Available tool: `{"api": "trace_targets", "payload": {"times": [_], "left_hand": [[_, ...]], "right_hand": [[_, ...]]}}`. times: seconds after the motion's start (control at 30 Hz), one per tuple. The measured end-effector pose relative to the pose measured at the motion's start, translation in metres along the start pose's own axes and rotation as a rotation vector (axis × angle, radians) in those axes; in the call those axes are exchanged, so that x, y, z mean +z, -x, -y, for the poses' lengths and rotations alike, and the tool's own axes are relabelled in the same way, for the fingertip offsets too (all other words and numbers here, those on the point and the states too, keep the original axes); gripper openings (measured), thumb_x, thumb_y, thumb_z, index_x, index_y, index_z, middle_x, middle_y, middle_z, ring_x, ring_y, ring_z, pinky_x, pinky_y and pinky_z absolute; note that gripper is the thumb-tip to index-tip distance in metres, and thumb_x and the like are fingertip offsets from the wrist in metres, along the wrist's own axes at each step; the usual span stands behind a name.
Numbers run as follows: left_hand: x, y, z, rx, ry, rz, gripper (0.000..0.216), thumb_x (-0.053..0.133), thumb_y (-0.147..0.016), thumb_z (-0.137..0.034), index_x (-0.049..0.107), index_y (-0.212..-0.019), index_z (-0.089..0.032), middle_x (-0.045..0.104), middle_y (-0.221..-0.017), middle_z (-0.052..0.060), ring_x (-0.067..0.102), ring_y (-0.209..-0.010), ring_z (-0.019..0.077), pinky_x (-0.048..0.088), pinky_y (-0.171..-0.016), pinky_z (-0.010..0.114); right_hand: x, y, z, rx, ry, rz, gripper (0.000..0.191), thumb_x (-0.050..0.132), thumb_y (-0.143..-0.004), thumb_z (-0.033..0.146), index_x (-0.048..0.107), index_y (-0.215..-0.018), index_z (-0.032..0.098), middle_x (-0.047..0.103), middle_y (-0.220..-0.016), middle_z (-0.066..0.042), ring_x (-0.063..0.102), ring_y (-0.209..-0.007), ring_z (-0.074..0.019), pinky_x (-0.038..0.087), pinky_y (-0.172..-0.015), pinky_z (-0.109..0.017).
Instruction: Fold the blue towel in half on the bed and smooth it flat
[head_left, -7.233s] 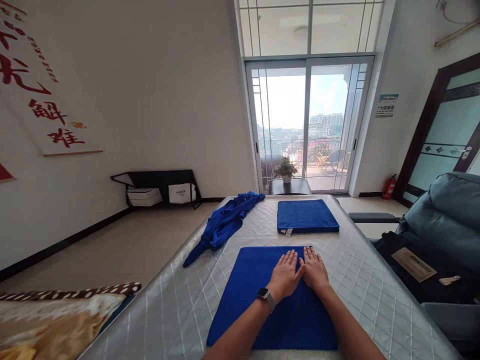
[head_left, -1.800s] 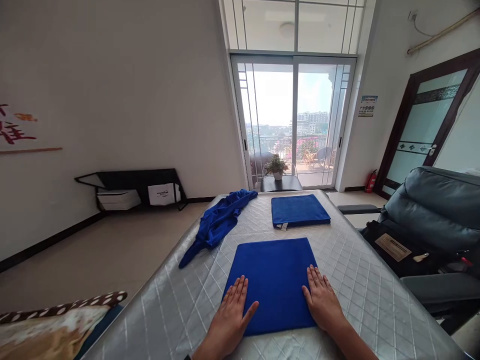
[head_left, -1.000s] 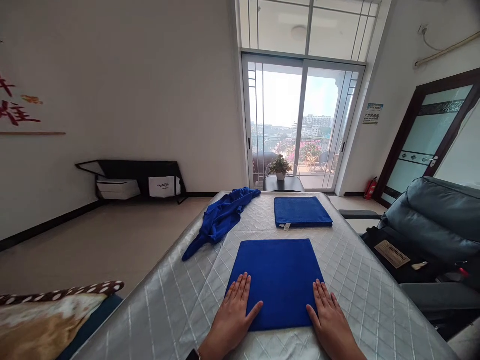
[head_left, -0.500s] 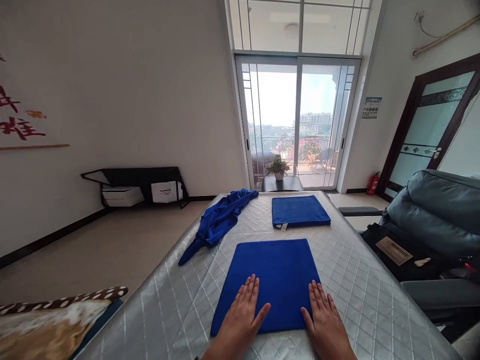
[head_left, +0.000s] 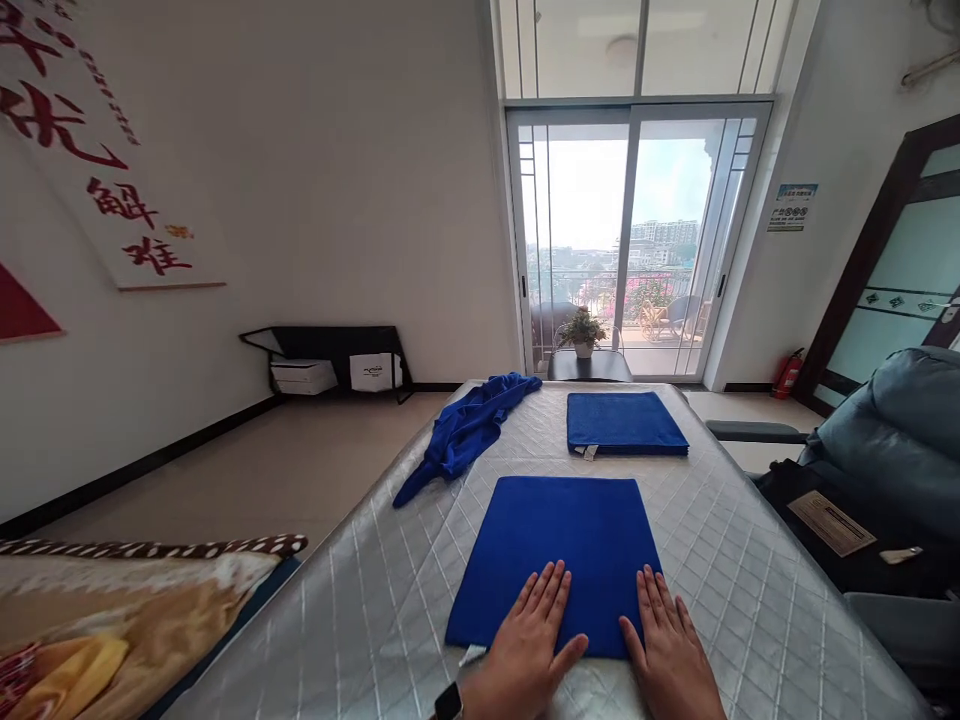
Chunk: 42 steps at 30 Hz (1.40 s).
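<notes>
A blue cloth [head_left: 564,535], folded into a flat rectangle with a white tag at its near left corner, lies in front of me. My left hand [head_left: 531,632] rests flat on its near middle, fingers stretched out. On its near right edge lies my right hand [head_left: 669,640], also flat, thumb spread toward the left. Farther back sits a neat folded stack of blue cloth [head_left: 626,420] with small white tags at its front edge. To the left of that, a crumpled blue cloth [head_left: 466,430] stretches along the table's left side.
A silver quilted cover [head_left: 352,625] lies over the table. At lower left is a patterned blanket [head_left: 180,620]. A grey armchair [head_left: 892,440] with a black bag stands close on the right. A potted plant [head_left: 583,330] stands beyond the far edge.
My left hand has slid right across the folded cloth, closer to my right hand, uncovering the white tag. My right hand stays at the right edge. The view has turned left.
</notes>
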<state>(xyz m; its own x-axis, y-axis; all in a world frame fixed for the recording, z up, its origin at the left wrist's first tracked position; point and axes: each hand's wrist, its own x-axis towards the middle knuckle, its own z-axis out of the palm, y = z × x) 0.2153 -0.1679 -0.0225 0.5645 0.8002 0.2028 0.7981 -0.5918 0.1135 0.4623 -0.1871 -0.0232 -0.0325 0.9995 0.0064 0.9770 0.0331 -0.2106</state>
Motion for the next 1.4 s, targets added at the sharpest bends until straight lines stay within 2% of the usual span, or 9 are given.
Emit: {"api": "trace_targets", "payload": {"times": [0.13,0.27,0.47,0.63,0.73,0.87,1.07,1.27,1.4], "left_hand": [[0.002,0.042,0.047,-0.227,-0.081,-0.058,0.073,0.032,-0.104,-0.057,-0.004,-0.158,-0.025,0.021,-0.167,0.008,0.028,-0.152,0.0273,0.033,-0.121,0.048],[0.005,0.070,0.069,-0.361,-0.075,-0.082,0.075,0.035,-0.103,-0.058,-0.005,-0.158,-0.025,0.019,-0.167,0.010,0.028,-0.152,0.0288,0.038,-0.119,0.051],[0.006,0.072,0.067,-0.392,-0.036,-0.113,0.075,0.038,-0.101,-0.058,0.005,-0.160,-0.025,0.023,-0.166,0.011,0.031,-0.151,0.0287,0.040,-0.117,0.053],[0.007,0.069,0.068,-0.413,-0.036,-0.111,0.075,0.038,-0.099,-0.061,0.022,-0.159,-0.019,0.029,-0.164,0.013,0.033,-0.150,0.0308,0.040,-0.117,0.053],[0.007,0.068,0.068,-0.416,-0.026,-0.100,0.077,0.037,-0.099,-0.062,0.026,-0.158,-0.015,0.028,-0.164,0.014,0.032,-0.150,0.0308,0.039,-0.118,0.052],[0.007,0.068,0.066,-0.435,-0.017,-0.106,0.077,0.038,-0.098,-0.063,0.024,-0.159,-0.018,0.028,-0.165,0.012,0.032,-0.150,0.0314,0.038,-0.118,0.054],[0.006,0.070,0.072,-0.433,0.010,-0.051,0.078,0.035,-0.098,-0.065,0.022,-0.159,-0.018,0.026,-0.165,0.012,0.030,-0.151,0.0317,0.037,-0.118,0.053],[-0.029,0.021,0.063,-0.453,0.058,0.023,0.074,0.024,-0.102,-0.061,0.018,-0.160,-0.017,0.024,-0.166,0.013,0.023,-0.154,0.0296,0.032,-0.121,0.053],[-0.041,-0.051,0.023,-0.207,0.133,0.096,0.075,0.020,-0.103,-0.060,0.023,-0.160,-0.011,0.023,-0.166,0.016,0.022,-0.154,0.0286,0.029,-0.124,0.047]], "right_hand": [[0.002,0.001,-0.001,-0.004,-0.029,-0.025,0.075,0.022,-0.100,0.057,0.024,-0.159,0.010,0.014,-0.168,-0.006,0.011,-0.156,-0.0242,0.012,-0.127,-0.048],[0.006,0.000,-0.004,0.000,-0.044,-0.038,0.076,0.021,-0.100,0.059,0.023,-0.160,0.012,0.016,-0.168,-0.006,0.010,-0.156,-0.0246,0.012,-0.127,-0.048],[0.006,-0.001,-0.004,0.005,0.003,-0.020,0.076,0.020,-0.100,0.057,0.023,-0.160,0.011,0.016,-0.168,-0.006,0.012,-0.155,-0.0246,0.014,-0.127,-0.048],[-0.019,-0.009,-0.002,0.003,0.073,-0.006,0.072,0.020,-0.100,0.054,0.025,-0.160,0.013,0.016,-0.167,-0.004,0.012,-0.155,-0.0238,0.013,-0.127,-0.047],[-0.044,-0.031,0.002,-0.033,0.087,-0.048,0.070,0.017,-0.102,0.051,0.024,-0.160,0.013,0.016,-0.167,-0.004,0.011,-0.156,-0.0224,0.012,-0.127,-0.046],[-0.067,-0.078,0.010,-0.023,0.108,0.032,0.069,0.017,-0.102,0.047,0.021,-0.160,0.010,0.017,-0.168,-0.006,0.011,-0.156,-0.0208,0.011,-0.126,-0.043],[-0.037,-0.124,0.007,0.048,0.077,0.046,0.070,0.017,-0.102,0.045,0.018,-0.160,0.007,0.015,-0.168,-0.009,0.009,-0.156,-0.0218,0.010,-0.126,-0.042],[-0.014,-0.128,-0.003,0.030,0.094,0.010,0.068,0.018,-0.103,0.044,0.017,-0.161,0.008,0.009,-0.169,-0.008,0.006,-0.156,-0.0224,0.008,-0.126,-0.043],[-0.020,-0.125,-0.001,0.017,0.097,0.006,0.067,0.019,-0.103,0.042,0.022,-0.160,0.006,0.011,-0.168,-0.012,0.008,-0.156,-0.0247,0.009,-0.125,-0.045]]}}
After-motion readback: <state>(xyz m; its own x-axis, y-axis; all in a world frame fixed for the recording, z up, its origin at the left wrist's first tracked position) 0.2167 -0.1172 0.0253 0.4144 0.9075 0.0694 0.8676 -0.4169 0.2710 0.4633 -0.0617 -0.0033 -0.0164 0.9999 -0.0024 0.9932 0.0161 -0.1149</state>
